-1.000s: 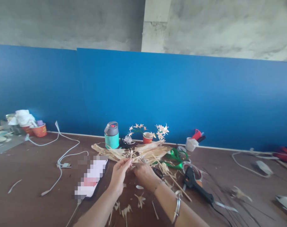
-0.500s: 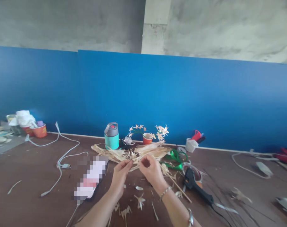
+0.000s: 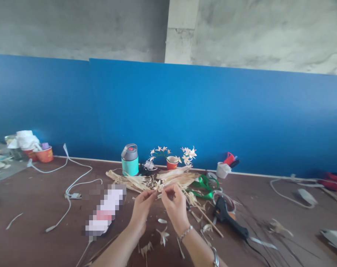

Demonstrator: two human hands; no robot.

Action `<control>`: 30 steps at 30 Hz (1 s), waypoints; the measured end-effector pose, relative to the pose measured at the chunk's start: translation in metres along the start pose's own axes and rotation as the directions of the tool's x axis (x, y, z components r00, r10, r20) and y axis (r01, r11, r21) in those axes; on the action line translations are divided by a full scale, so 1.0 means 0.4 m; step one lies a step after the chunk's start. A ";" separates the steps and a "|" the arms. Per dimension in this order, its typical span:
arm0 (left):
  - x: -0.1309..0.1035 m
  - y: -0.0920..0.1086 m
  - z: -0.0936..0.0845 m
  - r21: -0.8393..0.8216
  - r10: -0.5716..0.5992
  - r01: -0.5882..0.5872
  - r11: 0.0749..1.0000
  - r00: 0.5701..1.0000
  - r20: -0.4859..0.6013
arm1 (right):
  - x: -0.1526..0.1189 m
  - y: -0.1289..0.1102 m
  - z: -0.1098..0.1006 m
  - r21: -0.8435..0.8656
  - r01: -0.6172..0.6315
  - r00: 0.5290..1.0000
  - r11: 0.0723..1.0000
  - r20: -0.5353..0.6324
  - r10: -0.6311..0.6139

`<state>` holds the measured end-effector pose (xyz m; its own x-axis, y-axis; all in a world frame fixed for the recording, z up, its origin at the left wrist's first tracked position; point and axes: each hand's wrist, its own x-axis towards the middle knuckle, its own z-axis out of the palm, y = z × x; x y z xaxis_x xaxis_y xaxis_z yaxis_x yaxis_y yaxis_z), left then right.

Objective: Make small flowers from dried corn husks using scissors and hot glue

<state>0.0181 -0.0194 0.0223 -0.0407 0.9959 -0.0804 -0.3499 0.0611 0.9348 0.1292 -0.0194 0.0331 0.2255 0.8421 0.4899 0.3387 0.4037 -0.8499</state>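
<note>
A small pale flower (image 3: pixel 157 185), apparently of dried husk, stands at the fingertips of both hands. My left hand (image 3: pixel 143 207) pinches it low on its left side. From the right, my right hand (image 3: pixel 174 206) is closed in a pinch at the flower's edge, thumb and forefinger forming a loop. The exact contact there is partly hidden by the fingers. Behind the hands lies a heap of dried husks (image 3: pixel 182 179). Another husk flower (image 3: pixel 163 236) rests on the table between my forearms, with loose scraps around it.
To the right are a black glue gun (image 3: pixel 231 218), a green ribbon (image 3: pixel 204 183) and a thin stick (image 3: pixel 210 220). A phone (image 3: pixel 106 211) lies left. Behind stand a turquoise flask (image 3: pixel 130 163), a red cup (image 3: pixel 172 163) beside flower sprays (image 3: pixel 189 152), and a white cup (image 3: pixel 223 170).
The small flower now shows upright above my fingertips; earlier it was hardly visible there. My right hand has moved slightly left and its loop of fingers has widened. The view has shifted a little.
</note>
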 end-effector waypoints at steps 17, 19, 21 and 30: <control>0.008 -0.019 -0.005 0.083 0.059 -0.061 0.995 0.998 0.030 | -0.003 -0.010 -0.008 -0.035 0.087 0.996 0.996 -0.005 -0.087; 0.007 -0.018 -0.005 0.082 0.060 -0.063 0.995 0.997 0.043 | -0.003 -0.009 -0.007 -0.033 0.089 0.996 0.995 -0.008 -0.089; 0.007 -0.019 -0.006 0.084 0.062 -0.066 0.994 0.997 0.050 | -0.003 -0.007 -0.006 -0.028 0.084 0.996 0.996 -0.011 -0.084; 0.005 -0.020 -0.008 0.071 0.049 -0.054 0.996 0.997 0.065 | -0.005 -0.009 -0.006 -0.004 0.036 0.999 0.999 0.001 -0.036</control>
<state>0.0179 -0.0183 0.0136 0.0030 0.9999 -0.0115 -0.2803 0.0118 0.9598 0.1299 -0.0234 0.0357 0.2126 0.8272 0.5201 0.3499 0.4325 -0.8310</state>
